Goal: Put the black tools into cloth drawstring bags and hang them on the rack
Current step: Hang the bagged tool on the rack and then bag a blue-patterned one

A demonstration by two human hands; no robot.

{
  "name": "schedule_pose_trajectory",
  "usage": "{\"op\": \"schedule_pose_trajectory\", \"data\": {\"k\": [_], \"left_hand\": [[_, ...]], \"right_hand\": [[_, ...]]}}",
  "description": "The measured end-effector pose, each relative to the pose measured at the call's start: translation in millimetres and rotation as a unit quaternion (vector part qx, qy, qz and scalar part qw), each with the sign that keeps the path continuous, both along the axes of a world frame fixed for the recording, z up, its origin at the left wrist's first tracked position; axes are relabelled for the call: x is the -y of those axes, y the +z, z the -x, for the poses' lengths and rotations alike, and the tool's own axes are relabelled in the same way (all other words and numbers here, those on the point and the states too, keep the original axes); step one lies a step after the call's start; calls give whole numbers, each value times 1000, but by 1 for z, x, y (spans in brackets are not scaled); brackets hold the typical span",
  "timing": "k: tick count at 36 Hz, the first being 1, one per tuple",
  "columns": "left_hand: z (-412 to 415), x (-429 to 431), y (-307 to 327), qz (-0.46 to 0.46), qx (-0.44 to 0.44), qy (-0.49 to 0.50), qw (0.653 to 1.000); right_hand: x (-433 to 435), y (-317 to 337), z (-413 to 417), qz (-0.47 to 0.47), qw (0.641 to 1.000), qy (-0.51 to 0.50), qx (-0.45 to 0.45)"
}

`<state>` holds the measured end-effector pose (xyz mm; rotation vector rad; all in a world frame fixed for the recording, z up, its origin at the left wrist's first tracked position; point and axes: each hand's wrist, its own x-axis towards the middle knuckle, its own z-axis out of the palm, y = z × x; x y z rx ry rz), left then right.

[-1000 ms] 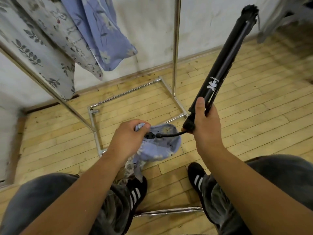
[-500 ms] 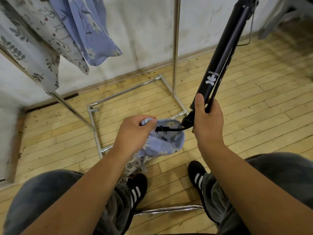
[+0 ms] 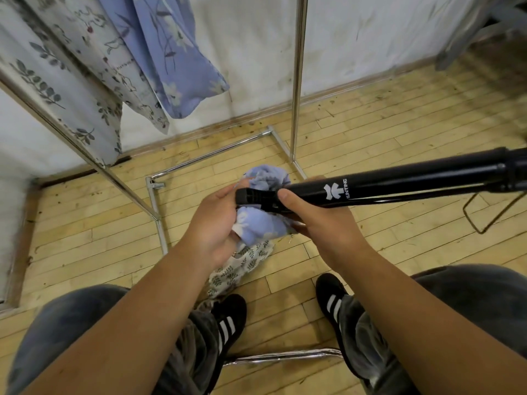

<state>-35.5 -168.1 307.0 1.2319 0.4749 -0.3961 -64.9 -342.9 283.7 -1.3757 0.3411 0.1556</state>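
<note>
A long black pump-like tool [image 3: 399, 183] with a white logo lies almost level across the right of the view. My right hand [image 3: 316, 215] grips it near its left end. My left hand [image 3: 219, 220] holds a crumpled blue floral cloth bag [image 3: 262, 223] against that end of the tool. The bag bunches above and below the tool's tip. A white leaf-print cloth [image 3: 242, 266] hangs down under the blue bag. The chrome rack [image 3: 298, 81] stands in front of me, with two filled cloth bags hanging on it, one blue [image 3: 171, 58] and one white leaf-print [image 3: 71, 81].
The rack's chrome base bars [image 3: 211, 155] lie on the wooden floor ahead. A thin wire foot [image 3: 484, 218] hangs off the tool at the right. My knees and black shoes [image 3: 228, 320] frame a chrome bar [image 3: 282, 356] near the bottom. A grey chair [image 3: 484, 32] stands at the back right.
The tool has swung down from steeply upright to nearly level. Its hose end has gone out of sight by the blue bag, which my left hand has lifted up against it.
</note>
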Motion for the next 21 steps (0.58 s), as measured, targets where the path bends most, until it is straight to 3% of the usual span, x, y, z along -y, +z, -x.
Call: {"op": "schedule_pose_trajectory", "data": {"k": [5,11,17,21], "left_hand": [[-2,-5,-2,74,-12,29,997],[-1,-8,2,66,-7,1,998],[-2,-7,13,-59,43,-28,997],[-1,-10,15,4,38,-74,996]], "right_hand": [[-1,5,-2,34,999,1,3],[2,9,0,13,999,39,-4],[6,9,-3,-50,996,60,-36],[2,12,3,-47,993,94,-46]]}}
